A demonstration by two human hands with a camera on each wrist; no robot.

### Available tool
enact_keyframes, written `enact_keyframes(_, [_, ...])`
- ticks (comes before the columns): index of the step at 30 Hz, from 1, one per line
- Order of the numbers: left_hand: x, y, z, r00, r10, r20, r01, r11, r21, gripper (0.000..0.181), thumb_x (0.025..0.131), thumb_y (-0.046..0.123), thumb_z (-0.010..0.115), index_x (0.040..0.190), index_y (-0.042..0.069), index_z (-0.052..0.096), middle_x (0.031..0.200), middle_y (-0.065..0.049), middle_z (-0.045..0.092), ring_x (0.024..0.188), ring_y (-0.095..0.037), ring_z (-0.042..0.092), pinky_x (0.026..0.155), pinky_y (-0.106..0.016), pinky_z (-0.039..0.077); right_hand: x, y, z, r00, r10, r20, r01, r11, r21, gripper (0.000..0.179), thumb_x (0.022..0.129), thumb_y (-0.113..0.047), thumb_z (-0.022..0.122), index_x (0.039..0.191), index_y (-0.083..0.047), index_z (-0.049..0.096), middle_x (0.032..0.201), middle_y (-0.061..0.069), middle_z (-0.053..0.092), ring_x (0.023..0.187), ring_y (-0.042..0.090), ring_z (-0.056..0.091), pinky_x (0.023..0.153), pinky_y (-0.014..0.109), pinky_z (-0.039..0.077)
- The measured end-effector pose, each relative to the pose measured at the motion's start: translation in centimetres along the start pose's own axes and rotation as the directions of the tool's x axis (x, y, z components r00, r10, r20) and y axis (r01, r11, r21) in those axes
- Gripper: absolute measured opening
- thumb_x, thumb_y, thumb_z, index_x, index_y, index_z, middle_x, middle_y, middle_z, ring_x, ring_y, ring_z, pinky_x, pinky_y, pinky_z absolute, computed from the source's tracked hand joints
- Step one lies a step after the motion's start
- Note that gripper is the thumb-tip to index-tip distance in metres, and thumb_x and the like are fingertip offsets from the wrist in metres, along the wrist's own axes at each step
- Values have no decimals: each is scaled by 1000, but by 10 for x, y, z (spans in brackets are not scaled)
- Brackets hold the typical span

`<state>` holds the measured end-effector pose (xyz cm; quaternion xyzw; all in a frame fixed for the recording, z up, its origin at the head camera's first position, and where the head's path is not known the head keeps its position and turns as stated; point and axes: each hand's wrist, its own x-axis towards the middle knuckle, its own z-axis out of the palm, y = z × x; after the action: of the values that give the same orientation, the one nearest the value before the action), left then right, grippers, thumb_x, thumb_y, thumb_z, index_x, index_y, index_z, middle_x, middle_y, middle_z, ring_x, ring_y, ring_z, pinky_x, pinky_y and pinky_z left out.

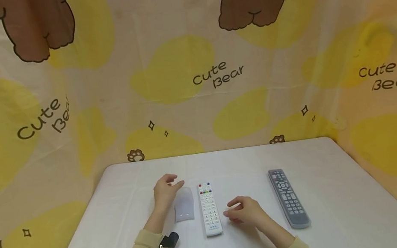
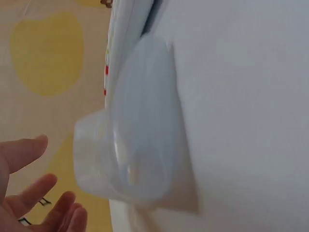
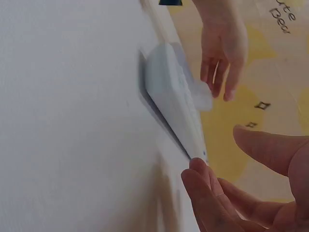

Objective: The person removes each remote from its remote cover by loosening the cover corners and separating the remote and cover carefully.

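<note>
A white remote control (image 1: 210, 211) with rows of buttons lies lengthwise on the table between the two hands. To its left is a translucent, pale, soft-looking sleeve (image 1: 184, 206), and my left hand (image 1: 165, 193) hovers at its upper left with fingers loosely bent. In the left wrist view, a gap separates those fingers from the sleeve (image 2: 145, 130). My right hand (image 1: 246, 211) is just right of the white remote, thumb and fingers apart, holding nothing. In the right wrist view, its fingertips overlap the far end of the remote (image 3: 164, 82); I cannot tell whether they touch.
A dark grey remote control (image 1: 290, 200) lies slightly slanted to the right of my right hand. The white table (image 1: 236, 165) ends at the back against a patterned cloth (image 1: 171, 72) with bears and yellow patches. Black wrist cameras (image 1: 169, 241) sit on both wrists.
</note>
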<state>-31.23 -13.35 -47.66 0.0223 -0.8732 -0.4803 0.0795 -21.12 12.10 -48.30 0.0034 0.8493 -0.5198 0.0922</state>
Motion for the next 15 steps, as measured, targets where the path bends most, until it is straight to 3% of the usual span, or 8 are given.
enact_keyframes(2, [-4, 11, 10, 997, 58, -42, -58, 998, 2, 42, 80, 22, 76, 115, 3, 63, 116, -19, 60, 105, -35, 57, 87, -44, 50, 1, 4, -14, 997, 11, -81, -9, 1000, 29, 45, 80, -25, 76, 112, 2, 61, 85, 7, 69, 71, 17, 68, 65, 31, 58])
enact_keyframes(5, [-10, 30, 27, 992, 115, -51, -117, 992, -39, 44, 79, 23, 76, 116, 5, 62, 115, -17, 60, 102, -32, 56, 85, -43, 49, 0, 12, -38, 979, 33, -202, -19, 997, 69, 43, 80, -23, 76, 112, 3, 62, 86, 10, 71, 74, 22, 70, 66, 31, 59])
enact_keyframes(9, [-20, 54, 50, 990, 144, -12, -144, 982, -119, 41, 79, 24, 76, 114, 8, 61, 111, -13, 61, 98, -28, 57, 82, -38, 49, -3, 21, -72, 955, 47, -294, -36, 998, 43, 43, 82, -24, 73, 114, 2, 62, 91, 14, 72, 78, 25, 71, 68, 31, 59])
enact_keyframes(15, [-34, 79, 88, 980, 191, 62, -176, 966, -190, 37, 78, 23, 77, 108, 6, 62, 105, -14, 64, 90, -28, 59, 74, -32, 50, -13, 31, -111, 932, 62, -358, -82, 996, -41, 48, 87, -30, 67, 121, 2, 58, 104, 20, 70, 80, 26, 71, 70, 33, 58])
